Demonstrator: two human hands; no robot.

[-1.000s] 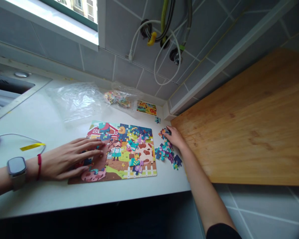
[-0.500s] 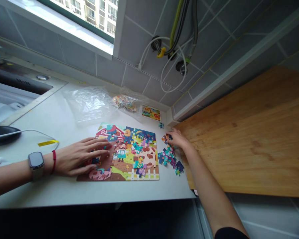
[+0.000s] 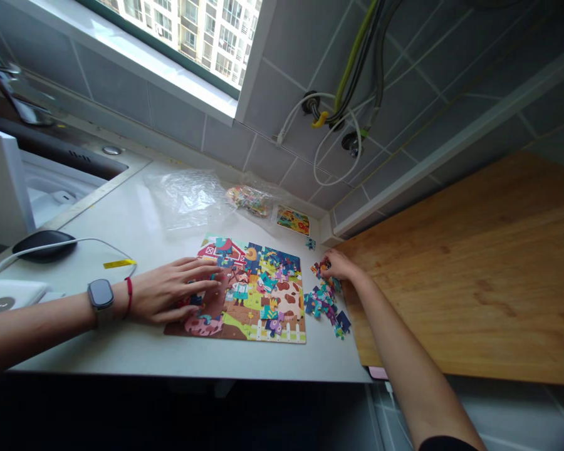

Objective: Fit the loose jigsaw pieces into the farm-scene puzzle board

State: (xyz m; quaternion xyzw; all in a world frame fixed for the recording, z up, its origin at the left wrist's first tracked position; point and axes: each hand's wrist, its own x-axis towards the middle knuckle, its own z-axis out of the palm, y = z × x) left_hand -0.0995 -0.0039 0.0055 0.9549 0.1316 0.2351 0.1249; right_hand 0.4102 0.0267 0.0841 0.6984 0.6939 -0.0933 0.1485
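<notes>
My left hand point(image 3: 176, 291) lies palm down over the left side of a farm-picture jigsaw puzzle point(image 3: 251, 294), fingers spread and holding nothing. A barn, a farmer and a cow show on the puzzle; several loose pieces rest on top of it. At its right is a pile of loose puzzle pieces point(image 3: 323, 300), mostly teal, purple and dark blue. My right hand point(image 3: 338, 265) is at the pile's upper end, fingertips curled together around a puzzle piece point(image 3: 316, 269) with orange on it. Part of the pile is hidden beneath that hand.
Behind the puzzle lie a clear plastic bag point(image 3: 188, 197), a bag of more pieces point(image 3: 249, 200) and a small picture card point(image 3: 293, 220). A wooden board point(image 3: 465, 269) borders the right. A black mouse point(image 3: 44, 245), white cable and sink point(image 3: 98, 169) are at left.
The view has shifted, so the counter sits farther right in the picture. My left hand stays on the puzzle. My right hand's fingers have curled in closer at the pile's upper end.
</notes>
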